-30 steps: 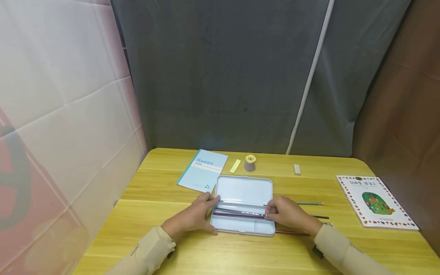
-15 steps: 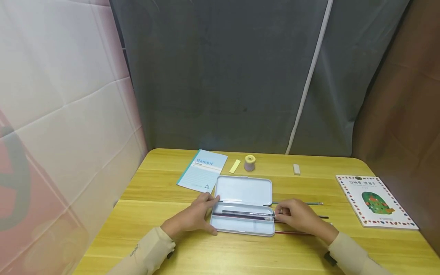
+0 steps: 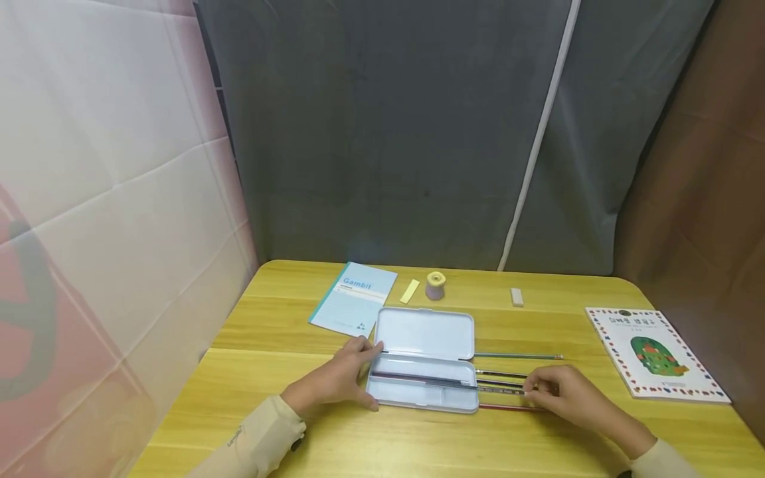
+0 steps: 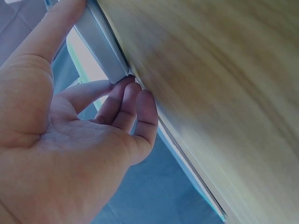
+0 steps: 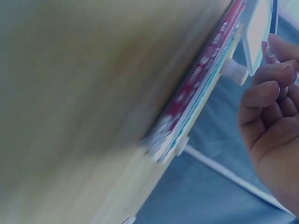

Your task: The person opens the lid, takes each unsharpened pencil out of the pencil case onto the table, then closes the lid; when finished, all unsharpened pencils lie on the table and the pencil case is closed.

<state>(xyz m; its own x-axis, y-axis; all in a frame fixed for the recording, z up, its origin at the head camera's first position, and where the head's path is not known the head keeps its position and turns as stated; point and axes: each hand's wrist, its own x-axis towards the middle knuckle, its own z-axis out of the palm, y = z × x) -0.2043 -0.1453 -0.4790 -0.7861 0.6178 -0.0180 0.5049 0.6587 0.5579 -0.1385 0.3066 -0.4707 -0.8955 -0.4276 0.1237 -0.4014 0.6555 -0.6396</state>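
Note:
A white pencil case (image 3: 424, 334) lies with its lid raised on the table. My left hand (image 3: 337, 375) grips its left end, thumb at the front corner and fingers toward the hinge; in the left wrist view the fingers (image 4: 126, 107) curl at the case's edge. Between thumb and fingertips, my right hand (image 3: 564, 398) pinches the end of a dark pencil (image 3: 501, 390), right of the case. The pencil's other end reaches over the case's tray. Another dark pencil (image 3: 388, 376) lies inside. In the right wrist view, the held pencil (image 5: 274, 18) shows only partly.
A green pencil (image 3: 520, 356), dark pencils (image 3: 499, 374) and a red pencil (image 3: 508, 407) lie right of the case. Behind are a notebook (image 3: 352, 299), yellow strip (image 3: 410, 291), yellow-topped spool-shaped object (image 3: 435, 287) and eraser (image 3: 516, 297). A picture book (image 3: 657, 352) lies far right.
My right hand has moved right and toward the table's front, drawing the dark pencil partly out of the case. The left hand has stayed at the case's left end.

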